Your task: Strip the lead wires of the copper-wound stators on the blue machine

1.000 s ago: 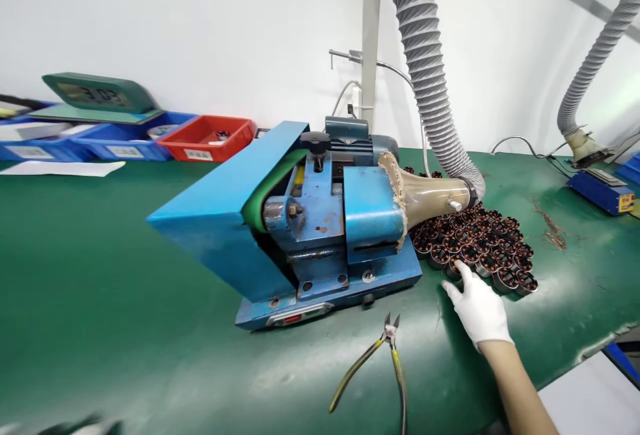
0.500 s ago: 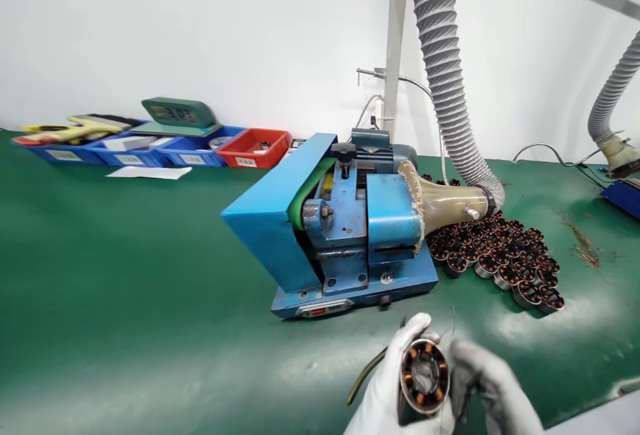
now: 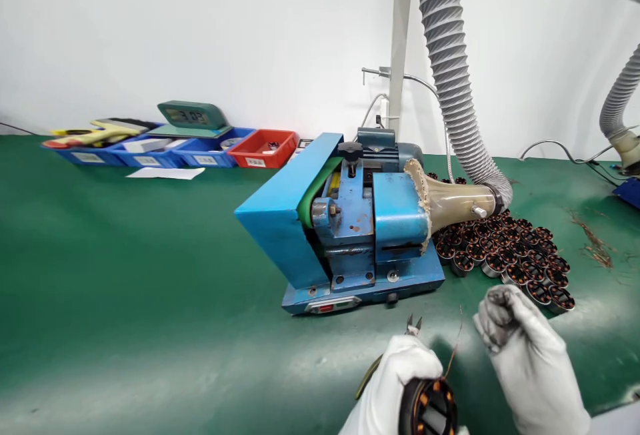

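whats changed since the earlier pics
One wound ring has left the front of the cluster, where the right hand was touching it, and is now in the left hand. The right hand came back beside that ring, then drew away to the right, fingers curled. The blue machine and cutting pliers stayed in place.

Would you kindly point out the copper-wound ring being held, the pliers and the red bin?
Copper-wound ring (image 3: 409, 407): head view, on its dark outer side.
Pliers (image 3: 413, 331): head view, on the metal head.
Red bin (image 3: 274, 161): head view, on the front wall, right of its label.
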`<state>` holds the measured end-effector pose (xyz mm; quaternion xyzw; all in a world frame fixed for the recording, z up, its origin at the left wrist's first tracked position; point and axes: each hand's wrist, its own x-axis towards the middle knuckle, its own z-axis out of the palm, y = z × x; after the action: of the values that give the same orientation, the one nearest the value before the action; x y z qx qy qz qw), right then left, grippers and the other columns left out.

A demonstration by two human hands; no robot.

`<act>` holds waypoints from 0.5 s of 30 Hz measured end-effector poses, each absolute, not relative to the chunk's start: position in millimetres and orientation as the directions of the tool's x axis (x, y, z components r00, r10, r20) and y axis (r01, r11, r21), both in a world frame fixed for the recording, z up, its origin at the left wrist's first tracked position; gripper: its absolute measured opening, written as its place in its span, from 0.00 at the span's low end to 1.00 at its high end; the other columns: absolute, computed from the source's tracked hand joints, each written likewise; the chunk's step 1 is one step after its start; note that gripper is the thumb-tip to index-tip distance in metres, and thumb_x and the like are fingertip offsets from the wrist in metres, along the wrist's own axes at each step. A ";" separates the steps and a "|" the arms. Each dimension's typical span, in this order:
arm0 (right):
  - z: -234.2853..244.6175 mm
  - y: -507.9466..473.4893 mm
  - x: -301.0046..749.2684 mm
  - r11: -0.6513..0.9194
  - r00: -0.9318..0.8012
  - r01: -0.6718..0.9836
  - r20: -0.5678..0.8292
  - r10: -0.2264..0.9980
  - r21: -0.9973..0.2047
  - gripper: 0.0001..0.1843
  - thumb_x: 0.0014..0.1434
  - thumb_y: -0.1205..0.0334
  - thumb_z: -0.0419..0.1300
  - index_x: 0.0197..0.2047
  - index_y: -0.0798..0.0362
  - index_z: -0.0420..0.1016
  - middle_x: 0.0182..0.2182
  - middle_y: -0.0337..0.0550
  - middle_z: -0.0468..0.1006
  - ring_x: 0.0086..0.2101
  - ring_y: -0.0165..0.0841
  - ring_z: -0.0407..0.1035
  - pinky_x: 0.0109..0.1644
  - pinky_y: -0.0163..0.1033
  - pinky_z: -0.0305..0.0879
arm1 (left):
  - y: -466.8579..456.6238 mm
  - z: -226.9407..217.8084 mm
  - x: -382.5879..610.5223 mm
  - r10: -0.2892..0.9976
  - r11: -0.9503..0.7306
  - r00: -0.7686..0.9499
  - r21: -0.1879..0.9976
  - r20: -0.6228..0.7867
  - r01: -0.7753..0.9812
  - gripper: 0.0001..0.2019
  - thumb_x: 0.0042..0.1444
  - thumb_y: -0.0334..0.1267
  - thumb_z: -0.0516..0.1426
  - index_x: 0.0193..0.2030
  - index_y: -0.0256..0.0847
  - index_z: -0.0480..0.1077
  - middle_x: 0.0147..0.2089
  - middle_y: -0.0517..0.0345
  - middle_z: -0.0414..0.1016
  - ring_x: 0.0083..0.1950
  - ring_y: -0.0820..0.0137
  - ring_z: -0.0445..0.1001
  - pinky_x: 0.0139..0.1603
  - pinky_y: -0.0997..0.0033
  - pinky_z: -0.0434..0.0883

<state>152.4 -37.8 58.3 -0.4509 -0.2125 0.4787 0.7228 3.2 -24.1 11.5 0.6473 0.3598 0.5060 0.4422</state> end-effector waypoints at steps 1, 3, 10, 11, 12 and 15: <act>58.1 -37.7 151.7 0.120 0.449 -0.495 -0.135 0.883 -0.860 0.09 0.46 0.52 0.70 0.27 0.47 0.80 0.18 0.35 0.73 0.17 0.27 0.64 0.20 0.30 0.61 | -23.3 11.2 2.2 0.906 -0.367 0.230 0.930 0.355 0.013 0.14 0.41 0.46 0.65 0.34 0.47 0.70 0.31 0.57 0.71 0.32 0.65 0.73 0.35 0.64 0.74; 55.4 -37.5 143.6 0.045 0.352 -0.405 -0.110 0.929 -0.913 0.10 0.45 0.53 0.71 0.29 0.49 0.82 0.22 0.40 0.78 0.22 0.31 0.70 0.26 0.34 0.68 | -21.7 10.9 0.6 0.887 -0.399 0.251 0.917 0.389 -0.012 0.13 0.43 0.43 0.63 0.37 0.47 0.70 0.33 0.57 0.71 0.33 0.65 0.73 0.35 0.65 0.74; 55.3 -17.2 122.3 0.119 0.370 -0.508 -0.092 0.925 -0.853 0.09 0.42 0.57 0.73 0.22 0.51 0.80 0.21 0.38 0.78 0.22 0.29 0.70 0.26 0.31 0.68 | -20.3 19.8 6.9 0.872 -0.462 0.176 0.887 0.456 -0.011 0.18 0.44 0.34 0.60 0.44 0.48 0.66 0.36 0.58 0.67 0.35 0.65 0.72 0.36 0.65 0.73; 56.5 -14.1 125.2 0.175 0.442 -0.564 -0.116 0.889 -0.807 0.09 0.42 0.56 0.73 0.24 0.50 0.80 0.22 0.36 0.78 0.22 0.27 0.70 0.27 0.30 0.69 | -20.1 20.7 8.4 0.863 -0.482 0.161 0.876 0.478 -0.016 0.21 0.43 0.31 0.59 0.46 0.49 0.65 0.37 0.59 0.66 0.35 0.67 0.71 0.35 0.67 0.72; 56.8 -12.0 128.3 0.234 0.511 -0.575 -0.121 0.851 -0.784 0.09 0.43 0.56 0.73 0.26 0.49 0.80 0.23 0.35 0.78 0.23 0.26 0.70 0.30 0.29 0.70 | -19.4 20.7 9.7 0.861 -0.494 0.134 0.869 0.491 -0.009 0.23 0.42 0.29 0.59 0.47 0.50 0.64 0.39 0.60 0.65 0.36 0.68 0.71 0.36 0.69 0.72; 49.3 -11.7 129.5 0.294 0.580 -0.432 -0.013 0.815 -0.853 0.09 0.48 0.54 0.70 0.31 0.48 0.82 0.29 0.38 0.82 0.30 0.30 0.75 0.39 0.33 0.72 | -12.8 15.1 12.8 0.891 -0.453 0.002 0.890 0.454 0.045 0.26 0.43 0.28 0.58 0.51 0.51 0.63 0.46 0.59 0.65 0.45 0.67 0.71 0.47 0.67 0.71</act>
<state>129.5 -11.7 49.3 -0.4369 -0.2190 0.4026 0.7740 12.8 -12.8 15.1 0.6118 0.3825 0.5937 0.3563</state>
